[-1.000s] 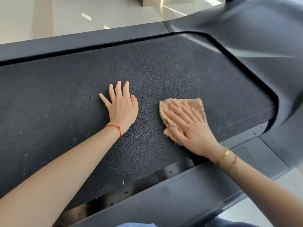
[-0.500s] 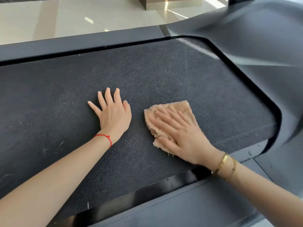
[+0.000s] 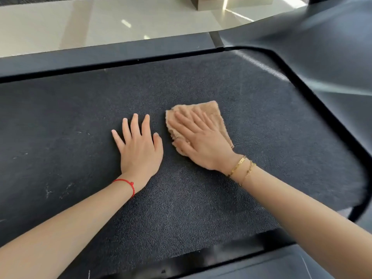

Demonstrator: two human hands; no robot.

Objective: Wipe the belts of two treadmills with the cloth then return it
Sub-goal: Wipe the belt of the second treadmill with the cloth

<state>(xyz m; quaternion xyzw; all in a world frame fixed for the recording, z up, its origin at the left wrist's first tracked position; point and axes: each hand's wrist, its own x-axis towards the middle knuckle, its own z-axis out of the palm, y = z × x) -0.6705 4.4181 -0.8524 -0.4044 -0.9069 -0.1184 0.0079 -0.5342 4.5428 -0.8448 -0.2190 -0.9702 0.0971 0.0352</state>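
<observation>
Belt (image 3: 201, 208): wide, dark and grainy like coarse rubber, running under both my palms and out past my fingers on every side; pale scuffs and specks lie out to the left of my left fingers.
Frame (image 3: 100, 55): smooth matte dark plastic, a straight rail beyond my fingertips and a broad curved cover sweeping round to the right of my right fingers.
Floor (image 3: 80, 23): glossy pale tile beyond the rail, with bright reflections.
Left forearm: reaches in from the lower left, nearly straight, bare.
Right forearm: reaches in from the lower right, angled inward, bare.
Left hand (image 3: 138, 150): flat, palm down on the bare belt, my fingers spread loosely and holding nothing, thumb pointing toward the cloth but apart from it.
Right hand (image 3: 201, 143): flat, palm down on the cloth, my fingers stretched out and fanned, pressing rather than gripping.
Cloth (image 3: 209, 109): tan, fuzzy terry, crumpled into a rough wedge, lying on the belt under my right fingers, its corner poking out beyond the fingertips and a ragged edge showing beside my thumb.
Gold bracelets (image 3: 240, 167): two thin ones, on my right wrist.
Red string (image 3: 126, 183): thin cord round my left wrist.
</observation>
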